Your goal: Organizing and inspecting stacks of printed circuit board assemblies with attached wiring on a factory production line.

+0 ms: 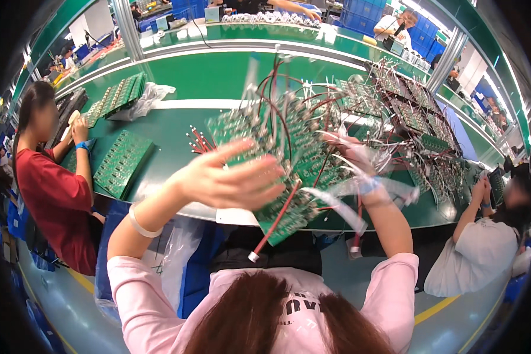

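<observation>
A green circuit board panel (pixel 280 227) with red and black wires hangs tilted in front of me over the bench's near edge. My left hand (pixel 236 180) is at its left side, fingers stretched and apart, blurred by motion; no grip on the panel shows. My right hand (pixel 351 154) is at the panel's right side among wires and pale cable strips (pixel 342 206), which cover its fingers and smear with motion. A red wire with a white connector (pixel 253 256) dangles below the panel. A small bunch of red wires (pixel 199 141) lies left of the panel.
Wired circuit boards (pixel 416 115) are heaped on the right of the green bench. Stacked bare panels (pixel 123 162) lie left. A person in a red shirt (pixel 56 183) works at left, another in a light shirt (pixel 475 256) at right. A metal post (pixel 128 29) stands behind.
</observation>
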The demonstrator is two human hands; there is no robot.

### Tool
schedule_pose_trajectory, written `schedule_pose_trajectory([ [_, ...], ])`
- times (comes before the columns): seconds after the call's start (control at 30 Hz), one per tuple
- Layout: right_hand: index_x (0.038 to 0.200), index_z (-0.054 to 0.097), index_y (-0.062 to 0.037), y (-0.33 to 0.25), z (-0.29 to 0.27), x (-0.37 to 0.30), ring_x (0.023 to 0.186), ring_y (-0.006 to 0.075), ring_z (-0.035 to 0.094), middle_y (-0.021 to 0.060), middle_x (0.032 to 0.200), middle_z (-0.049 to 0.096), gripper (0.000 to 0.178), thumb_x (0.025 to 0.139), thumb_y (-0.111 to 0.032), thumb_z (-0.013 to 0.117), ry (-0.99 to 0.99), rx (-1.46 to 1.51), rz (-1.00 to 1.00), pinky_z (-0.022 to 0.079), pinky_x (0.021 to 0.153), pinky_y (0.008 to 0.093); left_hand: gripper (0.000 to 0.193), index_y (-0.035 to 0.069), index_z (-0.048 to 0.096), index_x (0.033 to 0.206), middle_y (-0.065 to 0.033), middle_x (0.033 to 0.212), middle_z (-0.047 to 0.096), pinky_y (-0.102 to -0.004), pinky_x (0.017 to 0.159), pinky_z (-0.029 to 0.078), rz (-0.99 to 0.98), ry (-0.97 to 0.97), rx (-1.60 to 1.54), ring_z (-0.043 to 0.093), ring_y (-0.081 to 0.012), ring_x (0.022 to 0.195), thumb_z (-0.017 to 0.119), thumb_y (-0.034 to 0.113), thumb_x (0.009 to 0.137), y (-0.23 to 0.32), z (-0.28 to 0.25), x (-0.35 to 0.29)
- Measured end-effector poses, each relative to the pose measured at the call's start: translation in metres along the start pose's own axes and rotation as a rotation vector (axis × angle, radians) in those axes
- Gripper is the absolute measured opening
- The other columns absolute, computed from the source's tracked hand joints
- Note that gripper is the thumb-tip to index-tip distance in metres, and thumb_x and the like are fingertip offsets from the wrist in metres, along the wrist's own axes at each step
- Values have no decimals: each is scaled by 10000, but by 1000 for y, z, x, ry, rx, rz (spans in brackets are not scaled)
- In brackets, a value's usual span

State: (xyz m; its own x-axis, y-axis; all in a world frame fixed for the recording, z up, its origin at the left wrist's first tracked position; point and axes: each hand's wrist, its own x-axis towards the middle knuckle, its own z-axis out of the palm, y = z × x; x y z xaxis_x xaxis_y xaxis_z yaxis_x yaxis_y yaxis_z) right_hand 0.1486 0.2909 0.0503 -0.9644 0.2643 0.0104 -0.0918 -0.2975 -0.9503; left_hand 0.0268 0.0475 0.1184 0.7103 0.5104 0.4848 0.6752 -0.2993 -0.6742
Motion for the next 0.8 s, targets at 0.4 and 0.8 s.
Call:
schedule_pose_trajectory([
  [0.4, 738, 485, -8, -11, 58, -13, 514, 66, 473, 19, 641, 506, 106, 684, -90, 444, 121, 145, -59, 396, 466, 186, 302, 38, 408, 953, -71, 826, 501, -252, 569, 447, -1843, 745, -2005, 516, -141, 677, 465, 205, 709, 10, 37, -25],
  [0.8, 883, 456, -4, -4, 61, -10, 842, 153, 478, 87, 822, 529, 192, 703, -71, 472, 296, -89, -33, 331, 776, 252, 288, 53, 436, 895, -42, 738, 510, -252, 497, 444, -2008, 658, -1968, 516, -110, 595, 476, 276, 718, 18, 64, -16],
])
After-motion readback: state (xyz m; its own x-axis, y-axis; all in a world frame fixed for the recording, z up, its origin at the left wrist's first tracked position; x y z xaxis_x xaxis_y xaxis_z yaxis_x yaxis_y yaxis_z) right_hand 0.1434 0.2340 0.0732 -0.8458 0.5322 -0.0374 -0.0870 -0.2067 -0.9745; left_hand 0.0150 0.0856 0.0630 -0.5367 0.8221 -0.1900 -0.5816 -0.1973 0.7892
